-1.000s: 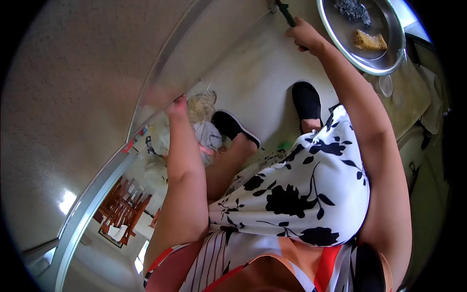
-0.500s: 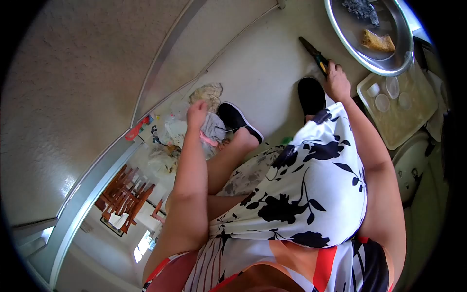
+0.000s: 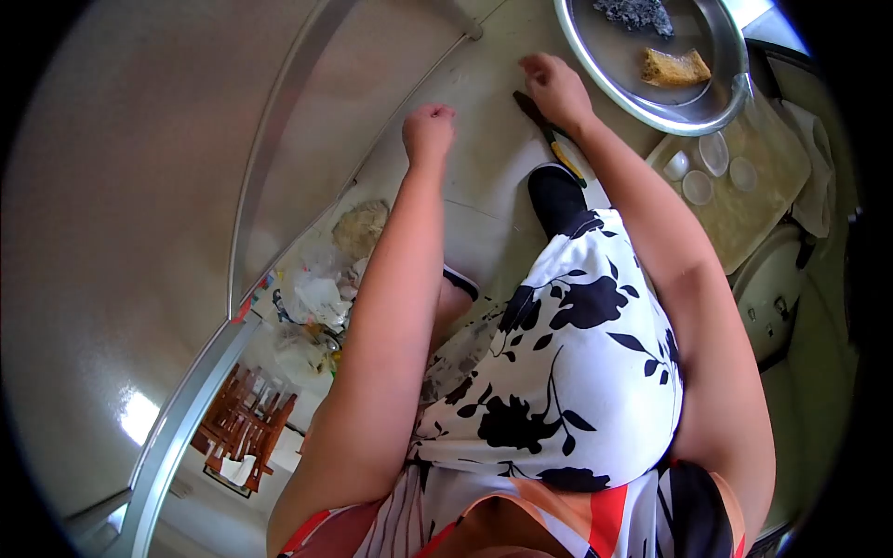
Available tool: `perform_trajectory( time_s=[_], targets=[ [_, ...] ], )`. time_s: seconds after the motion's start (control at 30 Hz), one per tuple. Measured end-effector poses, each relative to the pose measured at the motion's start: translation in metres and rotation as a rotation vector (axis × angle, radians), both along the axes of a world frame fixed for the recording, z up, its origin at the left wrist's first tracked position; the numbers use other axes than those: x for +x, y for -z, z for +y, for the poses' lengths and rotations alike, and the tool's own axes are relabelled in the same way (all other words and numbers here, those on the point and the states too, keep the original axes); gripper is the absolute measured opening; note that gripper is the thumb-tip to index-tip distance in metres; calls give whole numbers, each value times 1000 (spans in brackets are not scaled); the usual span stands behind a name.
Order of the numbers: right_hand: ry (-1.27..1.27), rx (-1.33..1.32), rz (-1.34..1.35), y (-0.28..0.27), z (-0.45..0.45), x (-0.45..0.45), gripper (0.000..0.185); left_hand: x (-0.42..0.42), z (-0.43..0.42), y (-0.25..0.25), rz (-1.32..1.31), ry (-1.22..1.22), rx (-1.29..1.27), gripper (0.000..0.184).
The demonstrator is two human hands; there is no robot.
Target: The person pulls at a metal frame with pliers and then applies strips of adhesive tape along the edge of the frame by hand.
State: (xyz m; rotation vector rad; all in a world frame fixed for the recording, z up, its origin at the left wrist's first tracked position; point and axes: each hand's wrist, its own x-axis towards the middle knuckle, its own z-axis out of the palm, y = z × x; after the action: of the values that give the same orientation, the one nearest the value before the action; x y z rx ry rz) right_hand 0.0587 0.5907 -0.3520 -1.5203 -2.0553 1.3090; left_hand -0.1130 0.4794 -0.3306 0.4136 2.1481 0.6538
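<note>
My left hand (image 3: 430, 133) is raised in front of me, its fingers curled into a fist. Whatever it may hold is hidden. My right hand (image 3: 558, 91) is farther forward, near the basin's rim, with its fingers bent together; I cannot make out anything in them. Below the right hand, a dark-bladed tool with yellow-and-black handles (image 3: 561, 153) lies on the floor by my right shoe (image 3: 555, 200). The hand and wrist cover part of it, and its exact kind is unclear.
A metal basin (image 3: 665, 121) holds a yellow sponge (image 3: 674, 68) and a grey scourer (image 3: 637, 14). Small clear cups (image 3: 698, 187) sit on a tray (image 3: 758, 209) at right. Rags and plastic bags (image 3: 316, 298) lie at left, beside a large pale panel (image 3: 139, 232).
My right hand has let go of the tool and moved forward and left. The tool now lies nearer my shoe. My left hand has moved forward and right, away from the rags.
</note>
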Motion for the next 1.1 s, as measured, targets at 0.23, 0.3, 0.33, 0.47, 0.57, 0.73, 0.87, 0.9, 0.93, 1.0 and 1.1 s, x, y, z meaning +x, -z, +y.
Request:
perform_trajectory(
  time_s=[0.23,0.3,0.33,0.47,0.57,0.73,0.87,0.9,0.93,1.0,1.1],
  targets=[
    [34,180,39,39,64,-60,26,-7,35,70,-96,-467,3,8],
    [-199,288,38,50,82,-76,32,13,57,48,-266,-630,50,8],
    [-431,339,1,56,96,-86,41,21,64,46,-324,-604,83,9],
    [-637,157,-119,-23,118,-76,47,26,82,68,-355,-561,225,10],
    [-534,194,47,17,123,-80,46,27,82,87,-338,-534,315,9],
    [-519,342,167,18,125,-89,38,29,88,100,-319,-550,361,9],
    [-607,235,-6,15,134,-93,26,29,98,75,-484,-662,213,14],
    [-640,275,-57,12,139,-92,24,29,96,75,-481,-654,221,13],
    [-671,314,-108,9,144,-90,21,28,95,75,-479,-645,229,13],
    [-723,342,-197,10,149,-88,17,30,95,71,-473,-632,233,11],
    [-652,328,-245,17,151,-88,13,29,95,64,-468,-646,237,8]
  ],
)
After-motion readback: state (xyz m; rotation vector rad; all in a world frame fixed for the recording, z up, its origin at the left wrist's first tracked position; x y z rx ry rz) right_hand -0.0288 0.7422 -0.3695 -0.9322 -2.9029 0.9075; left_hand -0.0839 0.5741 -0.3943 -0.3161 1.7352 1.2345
